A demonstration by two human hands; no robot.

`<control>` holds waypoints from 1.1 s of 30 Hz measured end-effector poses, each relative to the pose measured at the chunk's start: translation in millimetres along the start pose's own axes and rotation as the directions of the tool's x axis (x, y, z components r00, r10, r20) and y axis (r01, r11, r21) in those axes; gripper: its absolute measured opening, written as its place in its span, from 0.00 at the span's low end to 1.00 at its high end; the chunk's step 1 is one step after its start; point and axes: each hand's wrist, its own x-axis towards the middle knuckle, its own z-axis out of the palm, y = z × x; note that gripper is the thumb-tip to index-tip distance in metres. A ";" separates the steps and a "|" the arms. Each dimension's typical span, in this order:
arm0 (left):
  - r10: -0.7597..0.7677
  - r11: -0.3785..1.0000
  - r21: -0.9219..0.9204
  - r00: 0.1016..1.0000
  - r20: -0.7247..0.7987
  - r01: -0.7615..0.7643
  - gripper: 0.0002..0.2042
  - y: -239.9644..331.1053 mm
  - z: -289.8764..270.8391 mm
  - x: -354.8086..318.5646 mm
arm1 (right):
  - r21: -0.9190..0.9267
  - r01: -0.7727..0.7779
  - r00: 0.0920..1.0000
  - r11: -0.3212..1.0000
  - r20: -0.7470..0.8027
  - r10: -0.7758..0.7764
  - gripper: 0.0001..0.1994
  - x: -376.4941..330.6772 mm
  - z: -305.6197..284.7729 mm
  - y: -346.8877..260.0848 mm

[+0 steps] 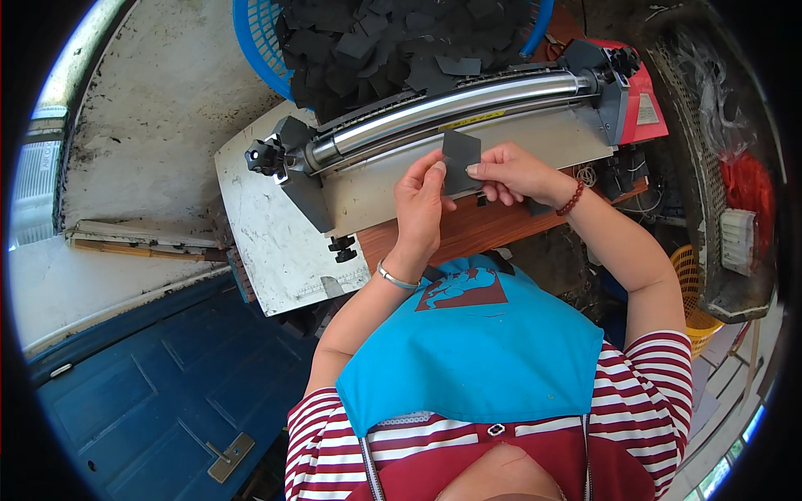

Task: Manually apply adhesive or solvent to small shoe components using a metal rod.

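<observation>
A workshop.
A steel-roller machine (459, 107) stands beside a blue plastic basket (253, 50) heaped with flat dark pieces (355, 50).

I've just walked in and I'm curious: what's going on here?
A person's left hand and right hand both pinch one flat dark-grey piece, held up on the near side of a machine's steel roller. On the roller's far side, a blue plastic basket is heaped with loose dark pieces.
</observation>
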 end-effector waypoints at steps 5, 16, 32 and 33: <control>0.012 1.000 -0.003 0.996 0.088 -0.012 0.14 -4.5 -4.8 -5.2 | -0.132 -0.123 0.979 0.984 -0.181 0.098 0.17 5.9 -24.5 -5.2; -0.286 0.926 0.361 0.836 0.469 0.114 0.13 -17.3 4.7 -18.1 | -0.209 0.201 0.709 0.957 -0.643 -0.289 0.17 -63.6 -42.1 78.8; -0.762 0.638 0.627 0.486 0.429 0.448 0.44 -155.1 69.3 25.6 | -0.534 -0.301 0.455 0.790 -0.808 -0.374 0.23 -41.1 5.3 210.2; -0.767 0.632 0.612 0.495 0.408 0.475 0.44 -153.8 71.9 23.4 | -0.529 -0.302 0.453 0.793 -0.812 -0.369 0.23 -40.9 5.6 210.7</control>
